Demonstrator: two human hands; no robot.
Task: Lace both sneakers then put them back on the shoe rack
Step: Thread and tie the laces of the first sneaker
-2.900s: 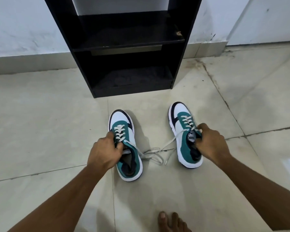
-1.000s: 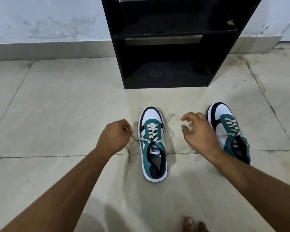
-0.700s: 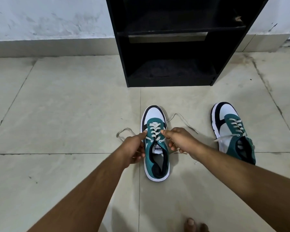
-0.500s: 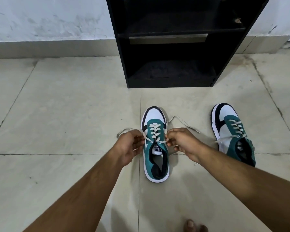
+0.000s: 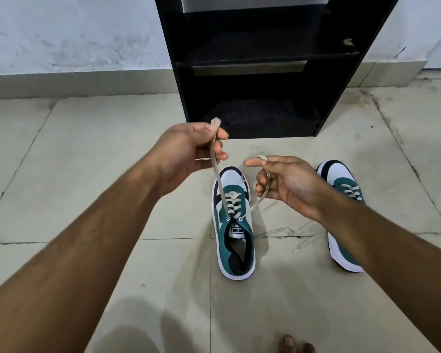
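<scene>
Two lace ends rise from the near sneaker — one pinched in the left hand, one in the right hand, both grips closed on lace above its toe. Its long axis points at the shoe rack beyond, shelves bare. Beside it to the right sits the second sneaker — laces loose on the floor.

The near sneaker looks matt teal cloth with smooth white panels, and its flat lace looks woven cotton. The shoe rack is black board, faintly glossy, with a chipped shelf edge. The floor is smooth, slightly shiny pale tile.
</scene>
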